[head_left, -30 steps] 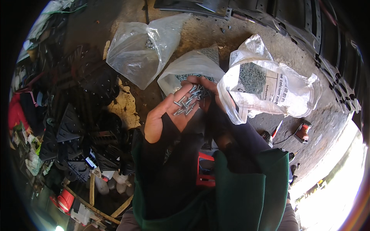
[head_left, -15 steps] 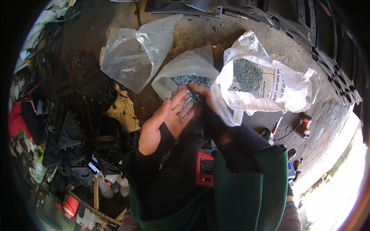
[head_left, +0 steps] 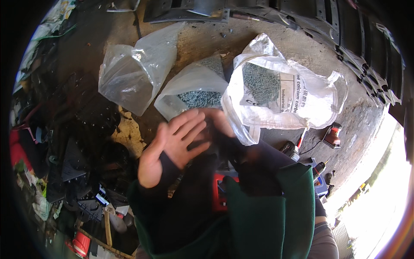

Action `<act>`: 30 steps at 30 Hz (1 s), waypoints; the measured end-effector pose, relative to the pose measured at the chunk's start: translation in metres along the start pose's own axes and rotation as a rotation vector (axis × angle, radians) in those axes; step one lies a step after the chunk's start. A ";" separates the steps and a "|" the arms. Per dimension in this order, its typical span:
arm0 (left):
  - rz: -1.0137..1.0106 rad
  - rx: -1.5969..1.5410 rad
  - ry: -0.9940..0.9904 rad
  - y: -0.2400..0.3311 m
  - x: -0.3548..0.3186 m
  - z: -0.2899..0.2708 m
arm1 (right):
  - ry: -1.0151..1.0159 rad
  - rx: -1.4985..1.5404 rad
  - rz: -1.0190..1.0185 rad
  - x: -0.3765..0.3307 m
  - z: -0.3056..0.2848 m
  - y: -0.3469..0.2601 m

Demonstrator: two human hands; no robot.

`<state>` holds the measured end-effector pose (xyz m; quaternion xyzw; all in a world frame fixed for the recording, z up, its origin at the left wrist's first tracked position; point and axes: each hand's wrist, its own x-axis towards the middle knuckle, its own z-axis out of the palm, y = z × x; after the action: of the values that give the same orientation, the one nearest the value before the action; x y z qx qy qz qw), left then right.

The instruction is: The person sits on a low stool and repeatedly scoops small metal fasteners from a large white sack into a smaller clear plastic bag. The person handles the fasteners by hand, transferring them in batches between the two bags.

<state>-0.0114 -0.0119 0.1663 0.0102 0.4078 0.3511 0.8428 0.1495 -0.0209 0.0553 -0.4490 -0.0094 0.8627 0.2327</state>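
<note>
My left hand (head_left: 179, 138) is raised in front of me with its palm showing and its fingers spread, and no screws show on it. Close beside it, partly behind its fingertips, is my right hand (head_left: 219, 123); its fingers are blurred and mostly hidden. Just beyond both hands lies an open translucent plastic bag (head_left: 174, 88) holding many small grey metal screws (head_left: 200, 99). To its right a white woven sack (head_left: 302, 116) gapes open, with more screws (head_left: 261, 84) inside.
Another clear plastic bag (head_left: 123, 73) lies at the far left. A cordless drill (head_left: 290, 151) and a red power tool (head_left: 332, 136) rest on the floor at the right. Black panels (head_left: 319, 26) are stacked at the far right, and black parts (head_left: 77, 159) pile up at the left.
The screws that lay on my left palm are no longer seen there. My left hand has spread its fingers and drawn back from the screw bag. The whole view has shifted slightly.
</note>
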 end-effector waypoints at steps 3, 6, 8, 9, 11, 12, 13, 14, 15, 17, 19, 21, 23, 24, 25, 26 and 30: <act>0.180 0.198 -0.038 0.018 -0.006 -0.014 | -0.207 -0.438 0.045 -0.028 0.003 -0.030; 0.336 0.451 0.205 0.014 0.008 -0.036 | -0.319 -0.469 0.224 -0.077 0.024 -0.063; 0.273 0.726 0.265 0.007 0.037 -0.054 | -0.485 -0.524 0.267 -0.110 0.028 -0.096; 0.297 0.809 0.247 -0.002 0.049 -0.058 | -0.594 -0.494 0.239 -0.129 0.026 -0.116; 0.296 1.015 0.277 -0.025 0.076 -0.063 | -0.499 -0.488 0.301 -0.156 0.017 -0.147; 0.296 1.109 0.291 -0.032 0.089 -0.064 | -0.506 -0.420 0.022 -0.161 0.011 -0.149; 0.285 1.295 0.315 -0.035 0.102 -0.067 | -0.354 -0.438 -0.144 -0.171 0.006 -0.151; 0.282 1.451 0.325 -0.035 0.115 -0.070 | -0.162 -0.377 -0.331 -0.169 0.001 -0.143; 0.320 1.617 0.333 -0.033 0.126 -0.074 | -0.046 -0.506 -0.427 -0.160 -0.010 -0.144; 0.361 2.060 0.230 -0.027 0.147 -0.082 | 0.353 -0.907 -0.417 -0.129 -0.029 -0.142; 0.358 2.198 0.227 -0.021 0.164 -0.090 | 0.469 -1.242 -0.324 -0.095 -0.041 -0.131; 0.319 2.228 0.248 -0.015 0.176 -0.097 | 0.607 -1.680 -0.397 -0.088 -0.042 -0.124; 0.284 2.219 0.268 -0.012 0.182 -0.101 | 0.590 -1.314 -0.408 -0.102 -0.035 -0.120; 0.276 2.213 0.273 -0.011 0.184 -0.102 | 0.607 -1.123 -0.353 -0.116 -0.028 -0.118; 0.275 2.198 0.276 -0.013 0.183 -0.102 | 0.341 -1.039 -0.435 -0.132 -0.021 -0.116; 0.277 2.174 0.283 -0.015 0.183 -0.101 | 0.046 -0.943 -0.578 -0.136 -0.015 -0.110; 0.704 2.142 0.303 -0.036 0.180 -0.100 | -0.536 -1.085 -0.427 -0.105 -0.002 -0.053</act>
<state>0.0156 0.0417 -0.0340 0.7966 0.5702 0.0368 0.1974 0.2229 -0.0167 0.1472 -0.2599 -0.5916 0.7522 0.1288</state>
